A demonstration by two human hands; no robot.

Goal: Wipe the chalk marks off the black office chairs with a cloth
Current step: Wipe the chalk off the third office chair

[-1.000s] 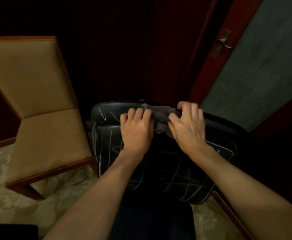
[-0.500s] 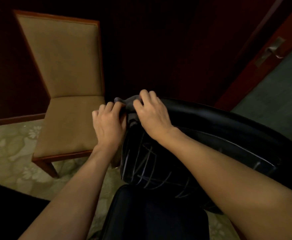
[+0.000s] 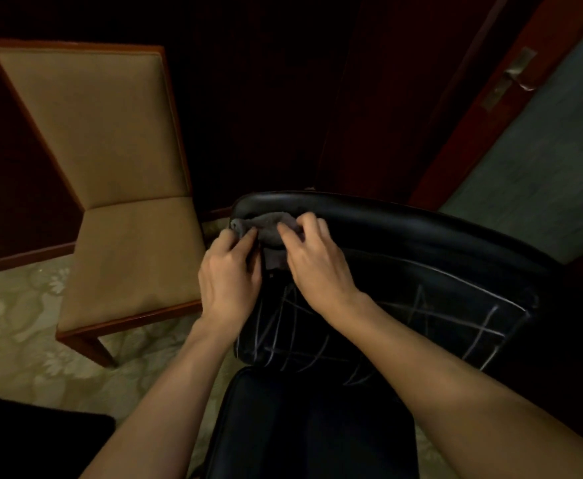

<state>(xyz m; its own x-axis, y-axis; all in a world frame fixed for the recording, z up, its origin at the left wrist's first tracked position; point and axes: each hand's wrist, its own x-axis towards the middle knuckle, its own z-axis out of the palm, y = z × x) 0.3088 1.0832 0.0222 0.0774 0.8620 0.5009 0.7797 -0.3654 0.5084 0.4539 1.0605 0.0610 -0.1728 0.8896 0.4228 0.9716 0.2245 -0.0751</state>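
A black office chair (image 3: 421,243) stands in front of me, its backrest crossed by white chalk marks (image 3: 483,326). A grey cloth (image 3: 266,226) lies bunched on the upper left corner of the backrest. My left hand (image 3: 229,274) grips the cloth's left part with curled fingers at the chair's left edge. My right hand (image 3: 314,264) holds the cloth's right part, fingers curled over it against the leather. The black seat (image 3: 311,423) shows below my forearms.
A tan upholstered chair with a wooden frame (image 3: 124,209) stands close on the left. A red-brown door with a metal handle (image 3: 514,77) is at the upper right. Patterned pale carpet (image 3: 14,340) covers the floor. A dark object (image 3: 34,440) sits at the lower left.
Both hands slid the cloth from the middle of the backrest top to its left corner. The view shifted, and the tan chair now sits lower and further left than half a second ago.
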